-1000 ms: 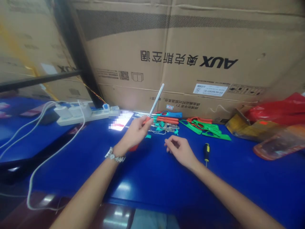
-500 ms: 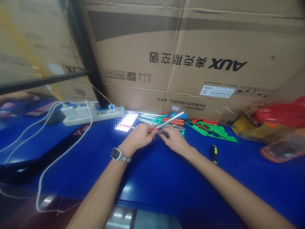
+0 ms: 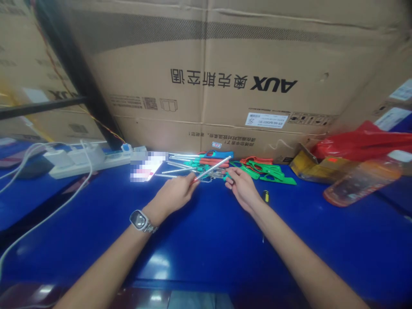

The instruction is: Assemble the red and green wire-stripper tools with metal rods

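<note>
My left hand (image 3: pixel 174 193) is closed around the handle of what looks like a long-necked lighter (image 3: pixel 214 167). Its bright metal tube points up and to the right, and a bit of reddish handle shows at the fingers. My right hand (image 3: pixel 243 189) is just right of it, thumb and fingers pinched together; what they hold, if anything, is too small to make out. Behind both hands lies a pile of similar lighters (image 3: pixel 219 162) with metal tubes and red, green and blue handles. Green plastic handle shells (image 3: pixel 277 175) lie to its right, with orange ones (image 3: pixel 257 160) behind.
A yellow-and-black screwdriver (image 3: pixel 265 196) is partly hidden by my right forearm. Left of the pile are a lit phone (image 3: pixel 154 166) and a power strip (image 3: pixel 109 159) with white cables. A bottle (image 3: pixel 360 182) and an open carton (image 3: pixel 302 165) stand right; a large cardboard box (image 3: pixel 225 51) rises behind.
The view has shifted right, so the scene sits further left. My hands have moved apart, the left keeping the lighter while the right has drawn away from its handle.
</note>
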A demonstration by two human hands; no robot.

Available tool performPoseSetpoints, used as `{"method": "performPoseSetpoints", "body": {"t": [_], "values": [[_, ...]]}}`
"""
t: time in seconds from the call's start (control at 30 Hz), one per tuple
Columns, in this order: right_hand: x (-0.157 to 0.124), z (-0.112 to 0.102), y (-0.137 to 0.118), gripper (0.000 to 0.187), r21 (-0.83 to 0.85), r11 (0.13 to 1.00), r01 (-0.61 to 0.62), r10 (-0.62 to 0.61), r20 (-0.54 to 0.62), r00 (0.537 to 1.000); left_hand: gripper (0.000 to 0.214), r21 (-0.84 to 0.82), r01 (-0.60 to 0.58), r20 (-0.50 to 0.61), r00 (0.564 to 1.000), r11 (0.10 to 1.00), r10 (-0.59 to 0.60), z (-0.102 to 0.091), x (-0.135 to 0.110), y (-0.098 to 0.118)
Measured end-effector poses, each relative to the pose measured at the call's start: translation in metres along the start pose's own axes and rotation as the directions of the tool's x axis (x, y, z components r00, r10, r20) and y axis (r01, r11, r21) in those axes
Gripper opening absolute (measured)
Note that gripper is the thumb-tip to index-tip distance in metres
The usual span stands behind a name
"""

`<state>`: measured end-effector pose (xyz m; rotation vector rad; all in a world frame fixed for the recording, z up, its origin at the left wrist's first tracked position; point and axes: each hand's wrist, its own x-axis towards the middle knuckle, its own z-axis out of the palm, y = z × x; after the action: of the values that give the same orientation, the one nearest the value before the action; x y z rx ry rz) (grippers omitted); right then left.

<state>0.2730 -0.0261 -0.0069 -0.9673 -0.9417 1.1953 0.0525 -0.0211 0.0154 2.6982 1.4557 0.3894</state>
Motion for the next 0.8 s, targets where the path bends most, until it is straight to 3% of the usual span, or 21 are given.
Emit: {"method": "performPoseSetpoints", "body": {"t": [0.13,0.37,0.5,0.67,0.8], "values": [[0.003,-0.003,-0.007,0.032,0.060,0.994,0.089,-0.087,-0.041,0.995,0.034,0.026,-0.047,0.022,0.999,0.999,0.047,0.002,0.000,0.003],[0.002,-0.011,-0.005,0.051,-0.067,0.982,0.175,-0.181,-0.101,0.978,0.036,-0.008,-0.048,0.057,0.997,0.999,0.048,0.004,0.000,-0.001],[0.004,-0.017,-0.005,0.049,-0.106,0.971,0.213,-0.219,-0.051,0.974,0.036,-0.018,-0.093,0.085,0.992,0.995,0.094,0.002,0.000,-0.002],[0.003,-0.020,-0.009,0.046,-0.287,0.912,0.293,-0.297,0.031,0.954,0.037,-0.049,-0.134,0.106,0.985,0.990,0.139,-0.002,0.000,-0.001],[0.001,-0.015,-0.004,0.042,-0.251,0.899,0.358,-0.358,0.047,0.933,0.039,-0.081,-0.125,0.102,0.986,0.989,0.133,-0.001,-0.001,-0.001]]}}
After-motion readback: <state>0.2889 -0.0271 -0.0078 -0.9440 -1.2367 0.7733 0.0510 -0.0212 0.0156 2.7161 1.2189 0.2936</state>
